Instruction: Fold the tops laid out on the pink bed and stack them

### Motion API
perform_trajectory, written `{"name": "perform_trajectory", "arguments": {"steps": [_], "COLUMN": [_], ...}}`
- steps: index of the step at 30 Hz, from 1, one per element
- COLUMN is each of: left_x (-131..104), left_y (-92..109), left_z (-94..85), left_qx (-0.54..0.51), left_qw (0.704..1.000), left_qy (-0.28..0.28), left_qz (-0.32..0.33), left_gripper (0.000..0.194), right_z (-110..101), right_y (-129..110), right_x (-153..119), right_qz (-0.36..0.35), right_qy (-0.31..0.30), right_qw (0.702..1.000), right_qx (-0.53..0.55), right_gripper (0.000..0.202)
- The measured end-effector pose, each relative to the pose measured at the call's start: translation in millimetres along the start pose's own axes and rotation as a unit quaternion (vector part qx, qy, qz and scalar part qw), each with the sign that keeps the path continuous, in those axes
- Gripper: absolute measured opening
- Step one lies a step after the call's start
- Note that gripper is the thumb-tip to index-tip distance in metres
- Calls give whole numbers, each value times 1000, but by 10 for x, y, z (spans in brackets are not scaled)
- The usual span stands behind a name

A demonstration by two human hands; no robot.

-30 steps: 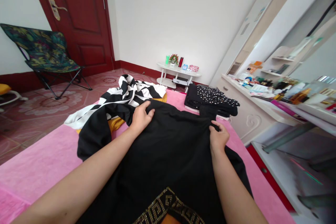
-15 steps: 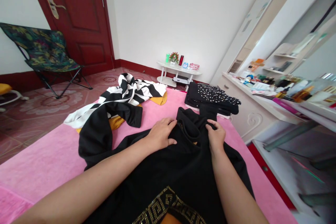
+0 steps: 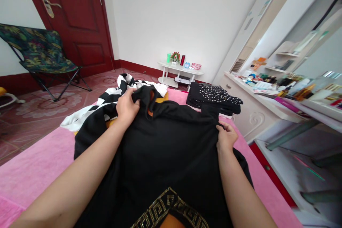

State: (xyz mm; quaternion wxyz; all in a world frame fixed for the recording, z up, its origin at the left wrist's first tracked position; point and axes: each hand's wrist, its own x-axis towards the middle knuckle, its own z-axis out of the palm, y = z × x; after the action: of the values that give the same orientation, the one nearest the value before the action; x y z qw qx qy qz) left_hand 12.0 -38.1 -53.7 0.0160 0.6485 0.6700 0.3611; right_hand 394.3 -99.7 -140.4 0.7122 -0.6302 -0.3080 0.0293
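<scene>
A black long-sleeved top (image 3: 171, 149) with a gold studded key pattern near its lower edge spreads in front of me, its upper part raised. My left hand (image 3: 128, 107) is closed on the cloth beside the collar, at the left. At the right shoulder, the fingers of my right hand (image 3: 226, 135) pinch the fabric. The collar stands up close to my left hand, with an orange-tan patch showing through its opening. One sleeve lies bunched at the left, partly behind my left forearm.
Pink bedding (image 3: 34, 160) lies under the clothes. A black-and-white garment (image 3: 107, 98) with mustard cloth is heaped at the far left; folded black clothes (image 3: 211, 96) are stacked at the far right. A cluttered dresser (image 3: 267, 103) stands right, a folding chair (image 3: 45, 51) left.
My left hand has moved left and up, pulling the collar along and stretching the top's shoulders wide. The right hand has shifted slightly right and down, still gripping the cloth.
</scene>
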Motion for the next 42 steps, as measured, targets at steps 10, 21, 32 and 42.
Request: {"name": "perform_trajectory", "arguments": {"steps": [10,21,32,42], "left_x": [-191,-383,-405,-400], "left_y": [8,-28,-19,-9], "left_z": [100,618,620,619], "left_qx": [-43,21,36,9], "left_qw": [972,937,927,936], "left_qy": [14,-254,-269,-255], "left_qz": [232,240,259,243], "left_gripper": [33,58,58,61], "right_z": [-8,-18,307,201], "right_y": [-17,-464,-736,-885], "right_x": [-93,-239,-688,-439], "right_qz": [-13,38,67,22], "right_qy": [-58,-213,-339,-205], "right_qw": [996,976,926,978], "right_qx": [-72,-26,-154,40], "right_gripper": [38,41,52,11]}}
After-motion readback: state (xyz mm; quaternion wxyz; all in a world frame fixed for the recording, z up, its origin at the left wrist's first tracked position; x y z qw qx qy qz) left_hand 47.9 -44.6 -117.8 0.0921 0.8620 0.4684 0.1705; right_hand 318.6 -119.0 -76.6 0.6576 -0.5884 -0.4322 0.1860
